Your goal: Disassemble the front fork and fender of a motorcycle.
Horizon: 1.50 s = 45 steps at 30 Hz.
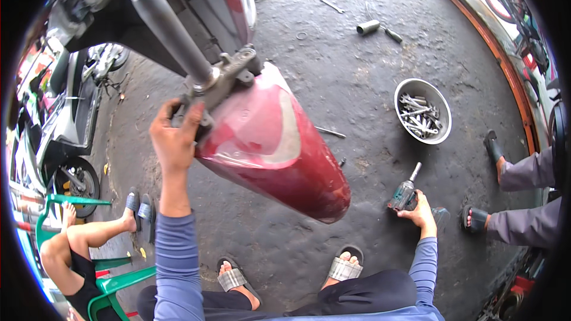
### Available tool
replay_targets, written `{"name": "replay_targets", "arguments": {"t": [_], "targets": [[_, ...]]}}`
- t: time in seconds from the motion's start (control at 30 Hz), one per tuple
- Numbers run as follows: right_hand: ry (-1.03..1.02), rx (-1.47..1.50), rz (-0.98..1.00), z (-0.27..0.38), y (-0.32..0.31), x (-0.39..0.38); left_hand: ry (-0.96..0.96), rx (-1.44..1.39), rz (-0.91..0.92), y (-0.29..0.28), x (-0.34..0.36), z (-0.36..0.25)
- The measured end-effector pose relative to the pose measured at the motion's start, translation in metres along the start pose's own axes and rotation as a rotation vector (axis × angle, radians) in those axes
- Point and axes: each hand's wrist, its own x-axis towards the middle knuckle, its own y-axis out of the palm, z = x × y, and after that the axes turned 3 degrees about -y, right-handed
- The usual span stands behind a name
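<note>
My left hand [175,137] is closed around the left end of a grey metal fork bracket [229,77]. A steel steering stem [169,27] rises from that bracket toward the upper left. Directly below it is a scuffed red motorcycle fender [279,148] with a pale curved mark, tilted down to the right. On the right, my right hand [421,213] grips a teal and black cordless impact wrench [404,194] low over the floor. A long socket on the wrench's nose points away from me. My palm and fingers partly hide its handle.
A metal bowl [397,107] full of wrenches and sockets stands at the right. Loose tools, including a spanner [332,5] and a dark cylinder [368,27], lie farther off. People's legs flank me on both sides. Parked motorcycles [77,101] and green chairs [122,282] are at the left.
</note>
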Motion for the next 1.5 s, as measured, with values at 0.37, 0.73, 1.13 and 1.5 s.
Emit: {"name": "replay_targets", "arguments": {"t": [0.37, 0.73, 1.13, 1.5], "targets": [[-0.149, -0.183, -0.310, 0.016, 0.010, -0.034, -0.386, -0.270, 0.157, -0.025, -0.031, -0.019], [-0.809, -0.178, -0.389, 0.208, -0.080, -0.211, -0.538, -1.070, 0.215, 0.001, -0.060, -0.026], [-0.379, 0.534, -0.553, 0.373, 0.132, -0.353, -0.736, -1.234, 0.434, 0.001, -0.056, -0.033], [-0.533, -0.058, -0.840, 0.445, 0.206, -0.306, -0.693, -1.296, 0.698, -0.002, -0.042, -0.021]]}}
